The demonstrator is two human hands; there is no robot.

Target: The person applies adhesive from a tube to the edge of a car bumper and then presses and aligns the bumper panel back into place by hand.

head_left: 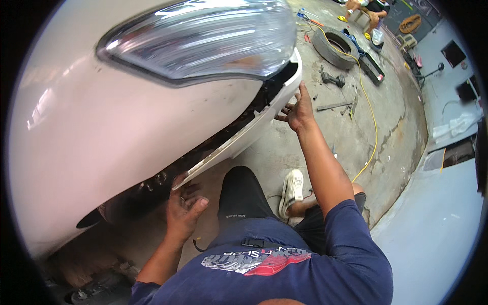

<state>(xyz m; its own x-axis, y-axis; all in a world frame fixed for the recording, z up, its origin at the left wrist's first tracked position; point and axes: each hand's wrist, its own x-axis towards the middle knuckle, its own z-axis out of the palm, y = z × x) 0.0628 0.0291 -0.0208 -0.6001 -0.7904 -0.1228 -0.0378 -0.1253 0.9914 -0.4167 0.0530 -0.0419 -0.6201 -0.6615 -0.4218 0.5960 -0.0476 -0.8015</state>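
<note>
A white bumper cover (239, 140) stands away from the car's white fender (137, 122), with a dark gap between them. At the cover's near, pointed end is my left hand (184, 211), its fingers curled about the edge and its thumb apart. Farther along, my right hand (300, 113) holds the cover's outer side from the right, below the headlight; part of its grip is hidden. The clear headlight (203, 43) sits in the body above the gap. Dark parts and a small metallic fitting (160, 178) show inside the opening near my left hand.
On the concrete floor to the right lie a tire (335, 48), a cordless power tool (333, 79), a hammer (333, 106) and a yellow cable (375, 122). A long black case (371, 68) lies past the tire. Another person (376, 12) sits at the far right. A pale blue surface (432, 218) bounds the right side.
</note>
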